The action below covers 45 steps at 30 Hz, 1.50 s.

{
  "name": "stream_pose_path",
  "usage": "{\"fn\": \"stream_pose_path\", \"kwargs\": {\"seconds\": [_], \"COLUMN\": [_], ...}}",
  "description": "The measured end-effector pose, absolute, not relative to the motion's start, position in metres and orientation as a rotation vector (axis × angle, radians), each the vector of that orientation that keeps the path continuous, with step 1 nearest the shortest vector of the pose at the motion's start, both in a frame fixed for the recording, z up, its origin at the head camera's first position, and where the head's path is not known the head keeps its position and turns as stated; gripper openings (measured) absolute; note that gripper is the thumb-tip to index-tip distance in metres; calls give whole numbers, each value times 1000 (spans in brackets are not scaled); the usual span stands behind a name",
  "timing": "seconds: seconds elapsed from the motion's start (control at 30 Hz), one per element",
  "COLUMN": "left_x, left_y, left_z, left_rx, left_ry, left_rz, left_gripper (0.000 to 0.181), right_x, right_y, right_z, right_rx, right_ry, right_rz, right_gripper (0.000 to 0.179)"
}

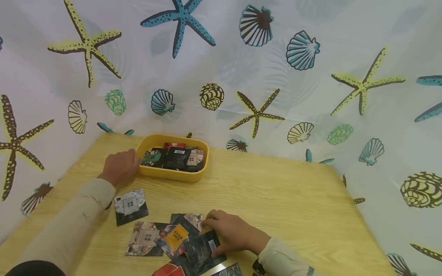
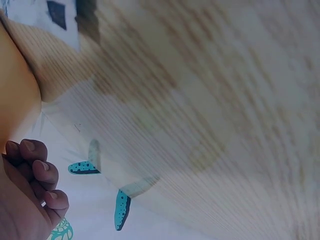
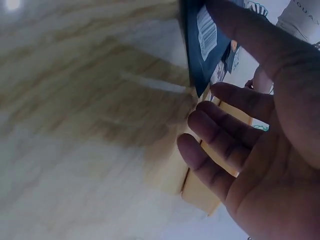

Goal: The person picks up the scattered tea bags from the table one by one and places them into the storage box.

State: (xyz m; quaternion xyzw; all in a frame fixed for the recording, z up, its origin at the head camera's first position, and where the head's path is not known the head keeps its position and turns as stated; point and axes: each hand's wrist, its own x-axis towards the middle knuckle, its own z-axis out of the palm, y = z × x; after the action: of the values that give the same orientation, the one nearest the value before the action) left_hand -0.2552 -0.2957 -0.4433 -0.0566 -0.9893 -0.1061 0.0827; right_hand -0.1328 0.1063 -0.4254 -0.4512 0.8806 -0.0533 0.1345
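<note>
My left hand (image 1: 120,165) is at the left end of a yellow basket (image 1: 172,174), fingers curled against its rim; the thumb is hidden in the left wrist view. Dark and patterned square sachets (image 1: 176,158) lie inside the basket. Near the front, my right hand (image 1: 235,232) reaches over a loose pile, its thumb on a black sachet with a barcode label (image 1: 202,249). Its bent fingers are spread from the thumb, close to a flowery sachet (image 1: 195,219). The right wrist view shows the thumb over the black sachet (image 3: 205,45) and the other fingers below its corner.
A sachet with an orange label (image 1: 177,236), a pinkish patterned one (image 1: 145,239) and a red one (image 1: 169,270) lie around the pile. A grey-white sachet (image 1: 131,206) lies apart, below the left hand. Behind the wooden table (image 1: 276,188) hangs a starfish-and-shell patterned sheet (image 1: 221,126).
</note>
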Motion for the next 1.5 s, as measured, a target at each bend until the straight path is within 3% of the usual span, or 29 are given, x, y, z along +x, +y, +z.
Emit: {"fn": "stream_pose_path", "kwargs": {"seconds": [0.2, 0.3, 0.43, 0.73, 0.87, 1.03, 1.27, 1.5], "left_x": [-256, -255, -255, -256, -255, -253, -252, -253], "left_y": [-297, -296, -295, -296, -296, -295, -294, -293], "left_z": [-438, -435, -430, -434, -440, -443, -441, -443], "left_rx": [-146, -144, -147, -142, -137, -115, -121, -130], "left_ry": [-2953, -2955, -2955, -2945, -2956, -2958, -2950, -2932], "left_rz": [-321, -319, -320, -313, -338, -367, -341, -314], "left_gripper": [32, 31, 31, 30, 30, 31, 30, 30], "right_x": [-137, -143, -164, -241, -265, -279, -278, -252], "right_y": [103, 106, 111, 69, 35, 0, -16, 18], "right_z": [-426, -425, -413, -376, -375, -389, -397, -386], "right_rx": [-1318, -1238, -1078, -480, -281, -146, -297, -706], "right_ry": [2574, 2476, 2243, 2290, 2364, 2406, 2411, 2615], "right_rz": [-163, -356, -776, -1550, -1625, -1589, -1487, -1162], "right_gripper": [53, 28, 10, 19, 24, 42, 63, 61]}}
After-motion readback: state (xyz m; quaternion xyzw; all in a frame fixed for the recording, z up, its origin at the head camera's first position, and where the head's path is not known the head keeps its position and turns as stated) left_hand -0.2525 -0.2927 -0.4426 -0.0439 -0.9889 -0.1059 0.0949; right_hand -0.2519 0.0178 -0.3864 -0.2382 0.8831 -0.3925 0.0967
